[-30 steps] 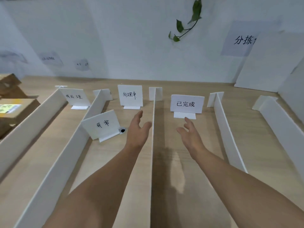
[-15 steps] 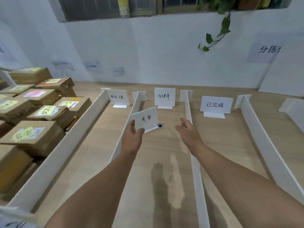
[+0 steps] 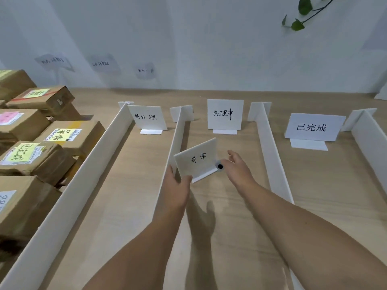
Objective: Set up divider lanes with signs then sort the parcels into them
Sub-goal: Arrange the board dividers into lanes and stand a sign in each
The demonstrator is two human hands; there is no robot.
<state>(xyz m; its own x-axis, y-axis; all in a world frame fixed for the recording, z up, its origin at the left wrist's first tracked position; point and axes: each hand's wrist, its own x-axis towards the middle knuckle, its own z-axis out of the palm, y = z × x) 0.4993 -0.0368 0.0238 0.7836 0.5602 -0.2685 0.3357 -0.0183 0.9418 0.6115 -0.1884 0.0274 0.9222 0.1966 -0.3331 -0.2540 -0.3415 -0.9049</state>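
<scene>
A white sign (image 3: 198, 161) with handwritten characters stands tilted in the middle lane, against a white divider (image 3: 178, 139). My left hand (image 3: 176, 189) grips the sign's lower left corner between thumb and fingers. My right hand (image 3: 238, 168) hovers open by the sign's right edge, next to a small black object (image 3: 219, 166). Three more signs stand at the lanes' far ends: the left sign (image 3: 146, 117), the middle sign (image 3: 225, 114) and the printed right sign (image 3: 313, 127). Brown parcels (image 3: 52, 139) with coloured labels are stacked at the left.
Further white dividers run towards me on the wooden table: the leftmost divider (image 3: 69, 201) beside the parcels, a third divider (image 3: 270, 147) right of my right hand, and a fourth divider (image 3: 368, 139) at the right edge. A white wall closes off the back.
The view has swung left, bringing the parcels into sight. Both hands moved in on the tilted sign, and my left hand has closed on its corner.
</scene>
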